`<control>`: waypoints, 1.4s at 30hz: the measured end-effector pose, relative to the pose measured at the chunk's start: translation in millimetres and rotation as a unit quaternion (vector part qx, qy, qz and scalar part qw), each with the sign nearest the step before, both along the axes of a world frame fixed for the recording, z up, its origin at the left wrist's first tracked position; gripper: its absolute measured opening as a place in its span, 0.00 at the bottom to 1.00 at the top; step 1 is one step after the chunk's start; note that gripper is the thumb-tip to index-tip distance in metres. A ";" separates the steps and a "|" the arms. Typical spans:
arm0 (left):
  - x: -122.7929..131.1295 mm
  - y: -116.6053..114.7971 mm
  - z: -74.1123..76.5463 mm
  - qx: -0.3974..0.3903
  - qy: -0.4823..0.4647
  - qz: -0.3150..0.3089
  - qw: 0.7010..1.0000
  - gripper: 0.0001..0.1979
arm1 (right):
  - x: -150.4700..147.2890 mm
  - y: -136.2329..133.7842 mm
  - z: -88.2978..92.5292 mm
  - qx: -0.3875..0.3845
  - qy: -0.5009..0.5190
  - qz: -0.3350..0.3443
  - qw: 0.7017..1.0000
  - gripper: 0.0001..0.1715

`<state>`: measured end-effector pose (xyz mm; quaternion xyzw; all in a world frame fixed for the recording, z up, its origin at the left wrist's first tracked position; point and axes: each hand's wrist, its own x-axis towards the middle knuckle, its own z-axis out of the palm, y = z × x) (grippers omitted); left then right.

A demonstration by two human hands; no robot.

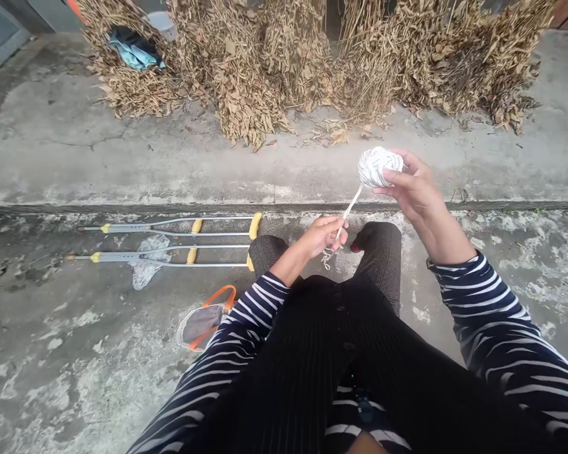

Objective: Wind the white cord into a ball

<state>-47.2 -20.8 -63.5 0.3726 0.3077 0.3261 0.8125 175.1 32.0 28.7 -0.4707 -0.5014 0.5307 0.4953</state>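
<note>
A ball of white yarn is gripped in my right hand, fingers and thumb around its right side. From the ball's lower left a strand of yarn runs down, fairly straight, to my left hand. My left hand pinches that strand between thumb and fingers, above the gap between my knees. Below the pinch, a loose curly tail of yarn dangles. The palm side of my left hand is partly hidden.
Two metal crutches with yellow pads lie on the ground at left, over a clear plastic bag. A grey bag with orange handles lies nearer. Beyond the concrete step stand dried plant bundles, with blue-and-black cloth on them.
</note>
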 end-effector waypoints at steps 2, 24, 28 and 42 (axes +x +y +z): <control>-1.9 0.0 0.1 -0.017 -0.021 -0.034 0.999 0.21 | -3.5 0.6 -0.7 0.011 -0.020 0.002 1.000 0.36; -39.4 27.4 56.2 0.012 0.028 0.105 0.994 0.11 | -12.0 -39.8 -98.4 0.060 -0.253 0.138 0.956 0.28; -33.0 36.5 57.4 0.038 0.059 0.053 0.996 0.12 | -17.6 -40.9 -88.1 0.035 -0.261 0.221 0.939 0.29; -50.5 77.6 7.1 0.096 0.269 -0.069 0.956 0.18 | -10.4 -59.6 -56.7 -0.175 0.112 0.306 0.929 0.40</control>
